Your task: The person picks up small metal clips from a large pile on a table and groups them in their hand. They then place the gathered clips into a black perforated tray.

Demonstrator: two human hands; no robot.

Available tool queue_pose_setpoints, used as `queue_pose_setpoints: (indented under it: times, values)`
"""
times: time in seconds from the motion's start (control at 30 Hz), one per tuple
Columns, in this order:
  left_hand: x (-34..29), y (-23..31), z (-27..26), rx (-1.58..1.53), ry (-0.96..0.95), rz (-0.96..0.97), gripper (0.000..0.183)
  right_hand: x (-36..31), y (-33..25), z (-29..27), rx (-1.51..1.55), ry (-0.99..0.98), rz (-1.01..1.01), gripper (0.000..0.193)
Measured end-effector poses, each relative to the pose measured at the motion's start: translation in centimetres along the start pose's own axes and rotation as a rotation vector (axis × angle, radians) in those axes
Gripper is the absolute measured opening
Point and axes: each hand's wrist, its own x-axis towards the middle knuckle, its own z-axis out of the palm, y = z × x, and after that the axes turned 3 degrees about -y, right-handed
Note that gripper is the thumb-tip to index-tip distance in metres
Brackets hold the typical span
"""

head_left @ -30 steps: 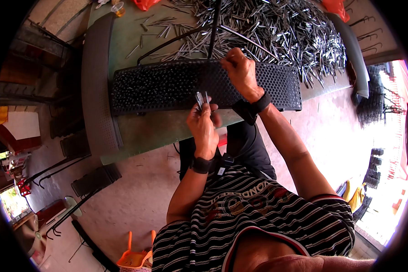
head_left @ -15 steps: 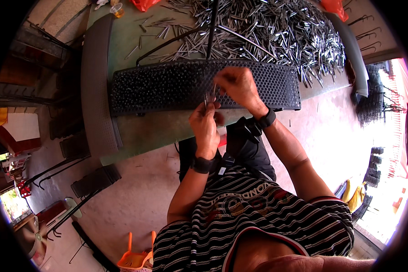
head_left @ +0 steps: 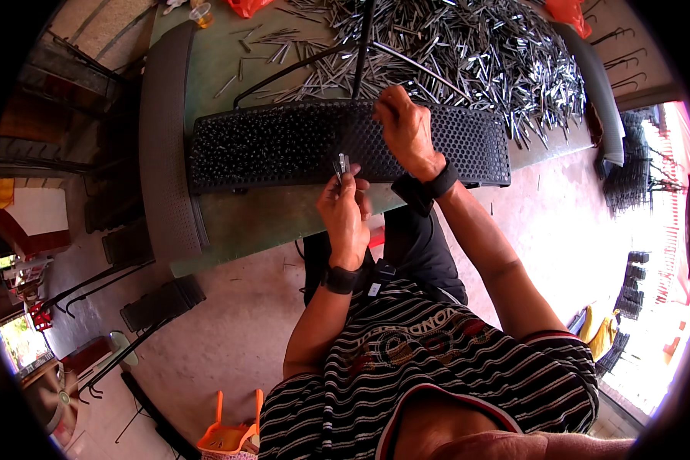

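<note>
A long black rack full of small round holes lies across the table's near edge. Its left part is packed with upright metal pieces, whose tips show as pale dots; the right part shows bare holes. My left hand, just in front of the rack, is closed around a small bunch of slim metal pieces that stick up past the thumb. My right hand hovers over or rests on the rack's middle, fingers curled and pinched; what they hold, if anything, I cannot make out.
A large heap of slim metal pieces covers the table behind the rack. A black metal frame rises there. Grey curved panels flank the table's left side. An orange plastic chair stands at the lower left.
My right hand has moved up and away from my left hand, toward the rack's far edge. Before, its fingers were at the slim pieces in my left hand, which has hardly moved.
</note>
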Motion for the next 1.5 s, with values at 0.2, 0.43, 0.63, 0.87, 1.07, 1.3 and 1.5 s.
queue_pose_setpoints:
  times: [0.2,0.43,0.63,0.87,1.07,1.3,1.5]
  values:
    - [0.0,-0.1,-0.1,-0.041,-0.002,-0.003,0.019,0.0,1.6,0.5,-0.228,-0.051,-0.149,0.004]
    - [-0.6,-0.1,0.0,-0.023,-0.041,-0.019,0.017,-1.2,-2.6,-1.5,0.088,-0.379,0.201,0.020]
    - [-0.6,-0.6,-0.3,-0.030,-0.115,-0.015,0.018,-2.8,-3.0,-1.1,0.425,-0.260,0.363,0.011]
    - [-0.8,0.0,-0.6,-0.026,-0.028,-0.036,0.019,-1.1,-2.6,0.4,0.302,0.087,0.192,0.012]
    - [-0.8,0.2,-0.9,-0.045,-0.061,-0.021,0.020,-0.9,-0.9,1.4,0.186,0.016,0.142,0.011]
    - [-0.8,0.6,-0.7,-0.031,-0.030,-0.031,0.021,-0.1,0.6,1.8,-0.054,-0.029,-0.132,0.006]
    - [-0.7,0.7,-0.7,-0.021,-0.074,-0.034,0.021,-0.9,-1.6,0.7,-0.069,-0.061,-0.019,0.011]
